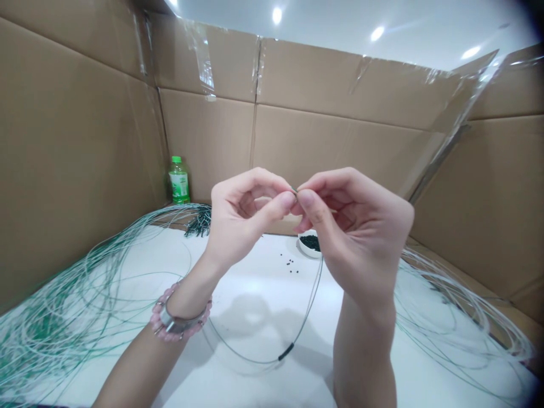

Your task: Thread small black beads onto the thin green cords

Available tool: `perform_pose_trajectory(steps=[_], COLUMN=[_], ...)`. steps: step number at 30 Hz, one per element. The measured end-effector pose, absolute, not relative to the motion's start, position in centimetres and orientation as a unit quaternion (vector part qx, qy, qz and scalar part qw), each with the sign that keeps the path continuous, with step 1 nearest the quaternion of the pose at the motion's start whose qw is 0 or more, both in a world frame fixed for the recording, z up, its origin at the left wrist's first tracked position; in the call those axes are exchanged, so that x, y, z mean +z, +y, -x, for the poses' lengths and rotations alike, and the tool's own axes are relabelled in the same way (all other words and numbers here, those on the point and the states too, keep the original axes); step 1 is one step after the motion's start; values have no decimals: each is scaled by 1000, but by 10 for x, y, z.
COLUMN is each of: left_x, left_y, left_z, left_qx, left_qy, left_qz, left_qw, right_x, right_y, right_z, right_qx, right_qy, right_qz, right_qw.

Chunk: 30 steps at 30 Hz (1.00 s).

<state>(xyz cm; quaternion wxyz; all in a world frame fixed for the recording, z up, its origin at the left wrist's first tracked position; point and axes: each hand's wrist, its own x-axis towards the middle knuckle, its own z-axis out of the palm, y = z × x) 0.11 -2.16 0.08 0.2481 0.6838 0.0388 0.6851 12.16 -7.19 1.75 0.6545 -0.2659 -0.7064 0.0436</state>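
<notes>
My left hand (244,218) and my right hand (361,232) meet fingertip to fingertip above the white table. Both are closed, thumb pinched against index finger. A tiny greenish piece of thin wire shows between the tips, mostly hidden by them. From below my right hand a thin grey-green wire (244,357) hangs down and curves left past my left wrist. A short black sleeve (286,351) sits around that wire at the bottom of its loop. Beyond the hands, a white bowl (306,253) holds many small black pieces, partly covered by my right hand.
Several loose black bits (290,262) lie on the white table (255,283). Tangled green and white wires (63,306) spread along the left; more wires (467,328) coil at right. A green-capped bottle (179,180) stands back left. Cardboard walls (331,136) enclose the table.
</notes>
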Motion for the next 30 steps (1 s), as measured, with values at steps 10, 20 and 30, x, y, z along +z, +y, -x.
perform_pose_trajectory(steps=[10,20,30], left_x=[1,2,4], left_y=[-16,-13,-19], left_z=[3,5,6], left_qx=[683,694,711], left_qy=[37,18,64], left_qz=[-694,-682,-691], left_qw=[225,228,110], right_x=[17,18,21], right_y=[-78,-81,-83], right_z=[-119,-125,-127], right_qx=[20,-50,-126], right_qy=[-704,-731,-741], right_qz=[283,312,337], right_qw=[651,604,567])
